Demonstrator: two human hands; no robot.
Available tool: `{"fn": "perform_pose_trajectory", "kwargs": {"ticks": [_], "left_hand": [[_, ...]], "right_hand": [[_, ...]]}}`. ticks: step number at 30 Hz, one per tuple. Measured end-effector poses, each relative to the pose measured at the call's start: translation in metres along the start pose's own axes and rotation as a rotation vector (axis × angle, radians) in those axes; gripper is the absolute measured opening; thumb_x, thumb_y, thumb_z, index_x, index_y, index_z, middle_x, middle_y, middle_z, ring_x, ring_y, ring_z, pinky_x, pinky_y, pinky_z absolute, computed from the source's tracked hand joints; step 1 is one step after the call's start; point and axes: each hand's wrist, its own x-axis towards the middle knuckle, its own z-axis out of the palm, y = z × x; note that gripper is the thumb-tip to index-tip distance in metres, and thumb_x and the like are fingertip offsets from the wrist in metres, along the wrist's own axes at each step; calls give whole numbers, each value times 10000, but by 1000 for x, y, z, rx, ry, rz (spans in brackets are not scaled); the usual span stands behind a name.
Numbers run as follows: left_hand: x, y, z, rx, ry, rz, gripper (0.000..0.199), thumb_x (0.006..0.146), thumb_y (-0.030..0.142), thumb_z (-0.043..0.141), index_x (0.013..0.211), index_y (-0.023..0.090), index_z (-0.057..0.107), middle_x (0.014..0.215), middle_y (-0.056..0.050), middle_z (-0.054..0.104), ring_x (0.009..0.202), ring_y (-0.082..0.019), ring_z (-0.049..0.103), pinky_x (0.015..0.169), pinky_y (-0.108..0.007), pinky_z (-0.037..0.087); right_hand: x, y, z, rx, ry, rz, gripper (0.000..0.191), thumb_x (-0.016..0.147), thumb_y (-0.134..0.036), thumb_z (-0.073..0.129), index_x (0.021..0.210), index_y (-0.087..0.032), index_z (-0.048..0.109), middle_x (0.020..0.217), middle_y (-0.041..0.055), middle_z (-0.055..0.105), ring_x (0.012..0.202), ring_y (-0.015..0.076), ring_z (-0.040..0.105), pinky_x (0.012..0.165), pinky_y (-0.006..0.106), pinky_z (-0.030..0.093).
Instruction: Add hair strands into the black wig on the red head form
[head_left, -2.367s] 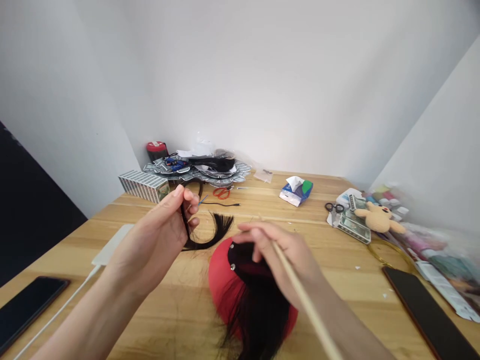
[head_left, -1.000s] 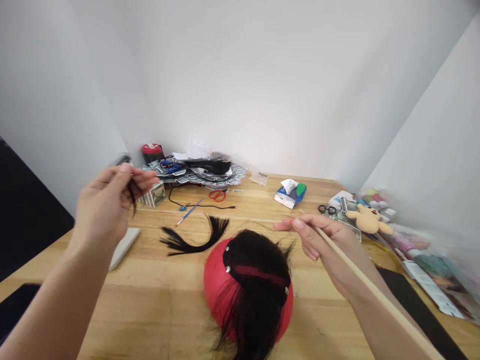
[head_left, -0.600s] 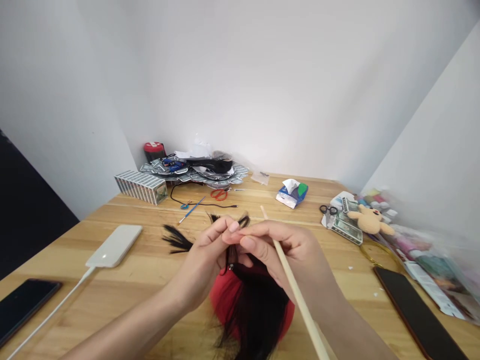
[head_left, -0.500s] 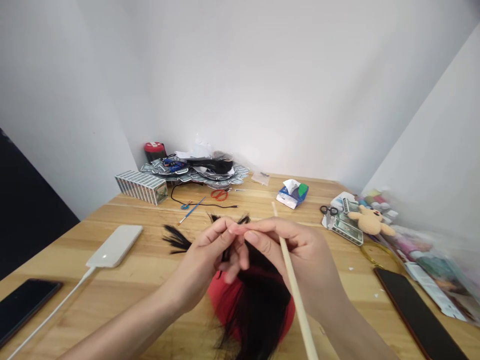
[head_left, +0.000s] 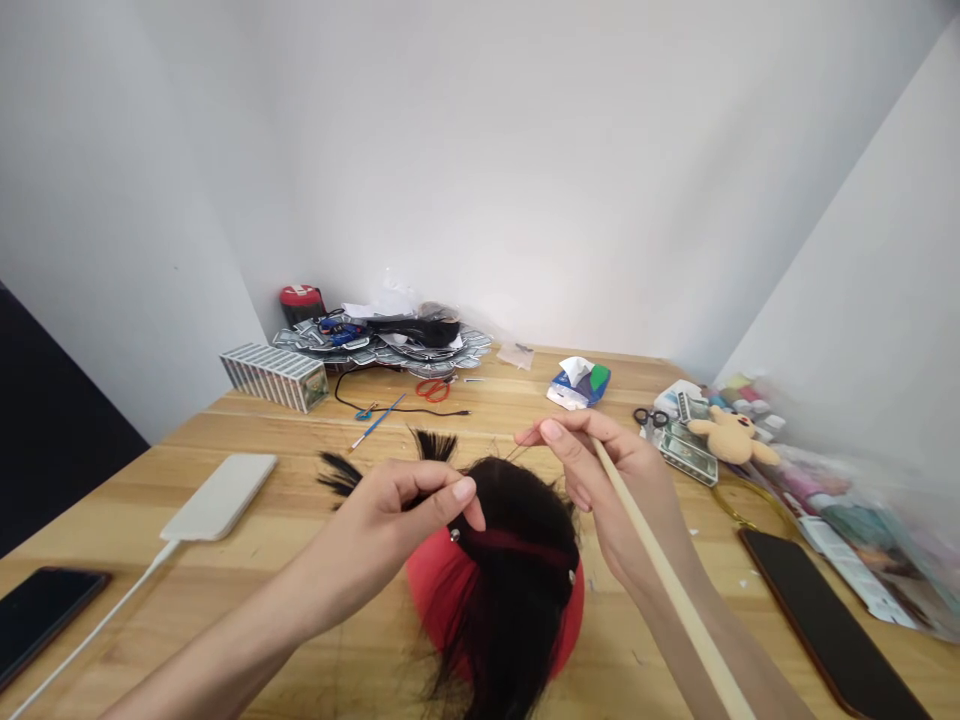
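Observation:
Black hair (head_left: pixel 517 590) lies over a red rounded form (head_left: pixel 427 590) on the table, with a dark red band and small shiny pins across it. My left hand (head_left: pixel 424 505) is at the hair's left side, thumb and forefinger pinched; what they hold is too fine to make out. Beyond the hair's upper right, my right hand (head_left: pixel 607 470) pinches a thin strand between thumb and forefinger. A pale wooden stick (head_left: pixel 667 570) is also held in that hand, slanting down to the right. Two black tufts (head_left: pixel 435 445) stick up behind my left hand.
A white power bank (head_left: pixel 217 497) with a cable and a phone (head_left: pixel 49 615) are at left. Red scissors (head_left: pixel 433 389), a brush (head_left: pixel 377 423) and a tissue pack (head_left: pixel 579 384) lie behind. At right are a plush toy (head_left: pixel 731 436) and another phone (head_left: pixel 825 620).
My hands have moved apart from their meeting point. My right hand has gone up and right with the stick; my left hand has lowered slightly, uncovering more of the hair and band.

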Motion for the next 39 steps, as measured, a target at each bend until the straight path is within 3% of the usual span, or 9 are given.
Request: {"fn": "perform_pose_trajectory", "kwargs": {"ticks": [4, 6, 11, 15, 17, 24, 28, 34, 39], "left_hand": [[-2, 2, -9, 150, 50, 56, 390, 956, 428, 570, 645, 213, 663, 598, 33, 585, 563, -139, 449, 551, -255, 311], [-2, 0, -13, 228, 108, 66, 382, 955, 421, 562, 646, 209, 634, 595, 31, 568, 579, -146, 462, 557, -255, 304], [-3, -5, -13, 371, 205, 65, 367, 973, 397, 540, 667, 199, 586, 620, 19, 570, 605, -155, 492, 565, -255, 307], [-4, -2, -9, 347, 121, 84, 376, 979, 410, 548, 681, 200, 642, 621, 18, 620, 597, -156, 533, 559, -246, 350], [-5, 0, -8, 303, 69, 86, 363, 983, 415, 546, 728, 200, 688, 689, 5, 683, 658, -173, 602, 597, -239, 422], [-8, 5, -14, 235, 166, 122, 269, 992, 424, 595, 860, 219, 710, 675, 33, 633, 611, -137, 547, 539, -212, 379], [-14, 7, -18, 205, 173, 137, 216, 1016, 456, 605, 1095, 270, 680, 713, 62, 596, 622, -125, 542, 536, -188, 389], [-19, 4, -23, 193, 104, 151, 282, 1029, 371, 644, 782, 238, 678, 726, 31, 599, 679, -130, 510, 605, -208, 379], [-13, -3, -28, -57, 141, 167, 233, 982, 490, 720, 843, 308, 766, 911, 25, 723, 894, -151, 650, 771, -183, 493]], "right_hand": [[10, 10, -7, -128, -21, 46, 317, 888, -499, 761, 820, -194, 818, 691, 52, 789, 377, 72, 314, 379, 249, 210], [15, 13, -14, -204, 8, 16, 273, 871, -456, 778, 784, -200, 809, 664, 55, 794, 405, 116, 456, 408, 266, 325], [2, -1, -21, -367, 196, -241, 193, 933, -378, 744, 1069, -268, 824, 1045, 72, 871, 910, 298, 783, 817, 408, 567], [-22, -13, 1, -657, -172, -684, 318, 1045, -237, 646, 1341, -175, 745, 1317, 131, 799, 978, 285, 824, 852, 355, 614], [-27, -12, 13, -737, -345, -749, 370, 1083, -190, 564, 1425, -100, 673, 1317, 192, 789, 953, 303, 826, 782, 377, 622], [-16, -10, 13, -681, -409, -545, 219, 1052, -193, 607, 1042, -139, 818, 839, 95, 828, 696, 258, 737, 619, 343, 515], [-13, -19, 1, -479, -419, -359, 196, 1042, -219, 627, 931, -203, 787, 822, 18, 798, 710, 190, 692, 659, 288, 489], [-9, -15, -7, -191, -312, -125, 169, 1001, -323, 653, 949, -247, 795, 964, 22, 842, 853, 209, 743, 748, 290, 531], [-17, 5, 6, -122, -313, -43, 179, 1000, -350, 657, 984, -234, 793, 1001, 56, 844, 914, 242, 755, 792, 327, 545]]}}
